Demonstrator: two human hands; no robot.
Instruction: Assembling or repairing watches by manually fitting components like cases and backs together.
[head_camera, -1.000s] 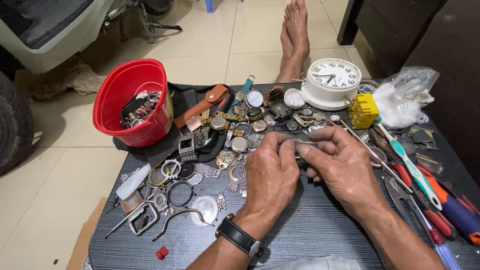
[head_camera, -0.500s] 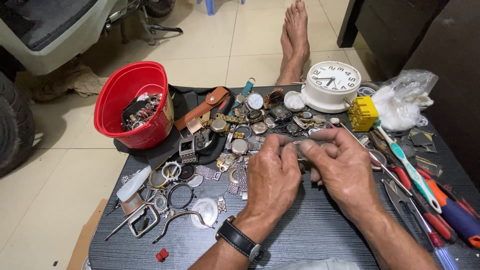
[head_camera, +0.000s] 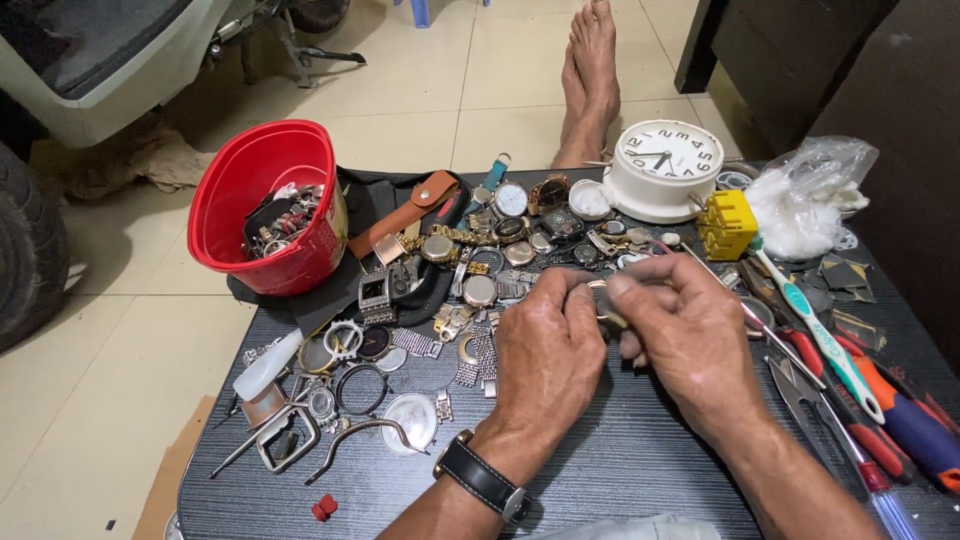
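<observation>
- Both my hands, left hand (head_camera: 548, 345) and right hand (head_camera: 685, 330), pinch a small metal watch part (head_camera: 603, 300) just above the bench (head_camera: 640, 460).
- I'd keep fingertips tight, so it can't drop among the loose watches (head_camera: 480, 250).

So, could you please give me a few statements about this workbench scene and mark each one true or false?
1. Both hands, the left hand and the right hand, meet on a small metal watch part. True.
2. The red bucket is empty. False: it holds a heap of watch parts.
3. A white alarm clock stands at the far edge of the dark table. True.
4. The toothbrush lies left of the bucket. False: it lies right of the right hand, among the screwdrivers.
5. The left wrist wears a black-strapped wristwatch. True.
</observation>
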